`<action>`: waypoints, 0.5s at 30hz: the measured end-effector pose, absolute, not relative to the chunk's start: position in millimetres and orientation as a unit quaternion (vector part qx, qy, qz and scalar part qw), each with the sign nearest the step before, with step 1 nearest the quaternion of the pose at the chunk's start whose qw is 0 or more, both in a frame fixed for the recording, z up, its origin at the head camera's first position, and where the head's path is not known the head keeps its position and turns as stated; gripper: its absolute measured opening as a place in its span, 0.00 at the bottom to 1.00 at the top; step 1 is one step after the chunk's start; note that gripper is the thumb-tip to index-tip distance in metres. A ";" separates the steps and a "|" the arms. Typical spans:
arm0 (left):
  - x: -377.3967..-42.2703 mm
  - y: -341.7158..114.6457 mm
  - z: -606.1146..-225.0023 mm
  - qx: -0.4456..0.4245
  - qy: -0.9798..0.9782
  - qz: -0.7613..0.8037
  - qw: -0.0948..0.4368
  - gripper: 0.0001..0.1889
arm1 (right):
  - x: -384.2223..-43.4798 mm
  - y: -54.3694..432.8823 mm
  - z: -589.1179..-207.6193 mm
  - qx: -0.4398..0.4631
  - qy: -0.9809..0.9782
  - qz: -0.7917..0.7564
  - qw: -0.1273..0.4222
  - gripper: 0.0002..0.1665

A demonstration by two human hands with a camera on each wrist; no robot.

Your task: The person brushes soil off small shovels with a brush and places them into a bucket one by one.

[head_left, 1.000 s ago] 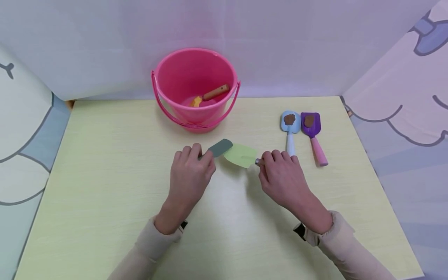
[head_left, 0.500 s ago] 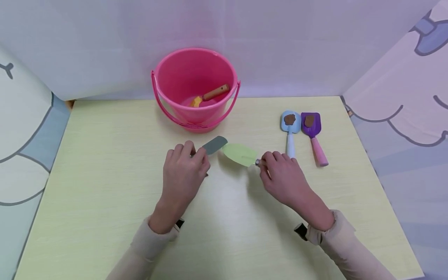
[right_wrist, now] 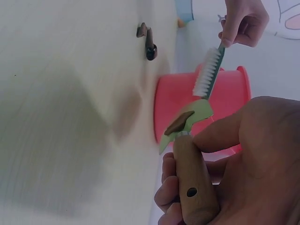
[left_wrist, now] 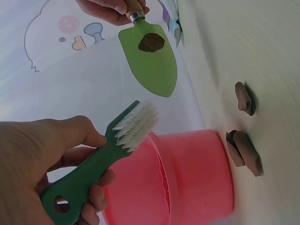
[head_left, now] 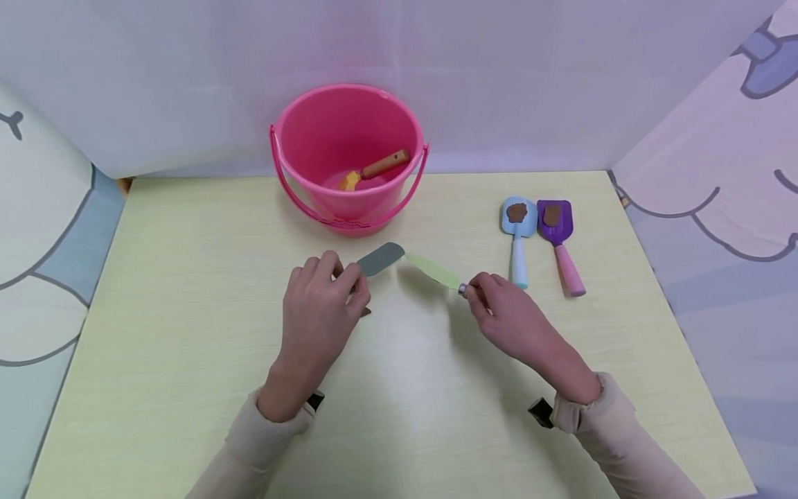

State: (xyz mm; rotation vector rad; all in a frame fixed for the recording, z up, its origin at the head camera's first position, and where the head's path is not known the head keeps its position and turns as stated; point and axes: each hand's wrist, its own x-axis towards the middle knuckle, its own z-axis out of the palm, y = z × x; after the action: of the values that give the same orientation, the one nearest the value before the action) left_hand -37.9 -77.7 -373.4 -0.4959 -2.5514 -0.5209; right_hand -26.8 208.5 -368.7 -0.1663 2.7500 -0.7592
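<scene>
My left hand point(head_left: 318, 308) grips a dark green brush point(left_wrist: 89, 171) by its handle; its white bristles point(left_wrist: 137, 125) point down to the table. In my right hand point(head_left: 514, 315) is a light green trowel point(left_wrist: 150, 68), held by its wooden handle point(right_wrist: 192, 173). A brown patch point(left_wrist: 152, 42) sticks to the trowel's underside, the face turned from the head camera. The blade is tilted nearly edge-on in the head view, its tip close to the brush's end. Several brown pieces point(left_wrist: 247, 152) lie on the table below, mostly hidden by my left hand in the head view.
Behind the hands stands a pink bucket point(head_left: 349, 204), handle lowered to the front, with a wooden-handled tool point(head_left: 385, 164) with a yellow end inside. At right lie a blue shovel point(head_left: 519, 256) and a purple shovel with pink handle point(head_left: 569, 269), each bearing a brown patch.
My left hand and the brush have shifted left, off the trowel blade they overlapped. My right hand has turned the trowel from its broad face to nearly edge-on.
</scene>
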 end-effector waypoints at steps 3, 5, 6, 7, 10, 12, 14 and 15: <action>-37.5 -77.5 -373.6 -0.182 -0.933 -0.194 0.242 0.05 | -26.8 210.0 -371.2 -0.070 0.954 -0.259 0.130 0.12; -37.2 -77.2 -373.5 -0.182 -0.932 -0.197 0.243 0.05 | -26.8 210.9 -372.7 -0.082 0.956 -0.256 0.119 0.12; -37.0 -76.9 -373.4 -0.183 -0.932 -0.198 0.243 0.05 | -26.8 211.4 -373.5 -0.087 0.956 -0.255 0.114 0.12; -36.8 -76.7 -373.2 -0.183 -0.931 -0.200 0.243 0.04 | -26.9 211.7 -374.2 -0.092 0.957 -0.253 0.107 0.12; -36.1 -75.6 -372.2 -0.185 -0.931 -0.203 0.242 0.05 | -27.4 212.2 -375.0 -0.105 0.960 -0.245 0.085 0.10; -35.6 -74.6 -371.5 -0.185 -0.931 -0.205 0.239 0.05 | -28.0 212.4 -375.4 -0.112 0.963 -0.235 0.067 0.09; -35.2 -73.5 -371.0 -0.187 -0.931 -0.207 0.237 0.05 | -28.7 212.3 -375.7 -0.119 0.967 -0.221 0.049 0.08; -34.9 -72.9 -370.7 -0.187 -0.931 -0.207 0.236 0.05 | -29.1 212.3 -375.8 -0.121 0.969 -0.212 0.041 0.07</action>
State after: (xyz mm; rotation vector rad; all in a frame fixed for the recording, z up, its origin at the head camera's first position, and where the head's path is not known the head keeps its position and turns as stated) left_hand -34.9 -72.9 -370.7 -0.5140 -2.5521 -0.5686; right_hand -29.1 212.3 -375.8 -0.3705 2.9669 -0.6496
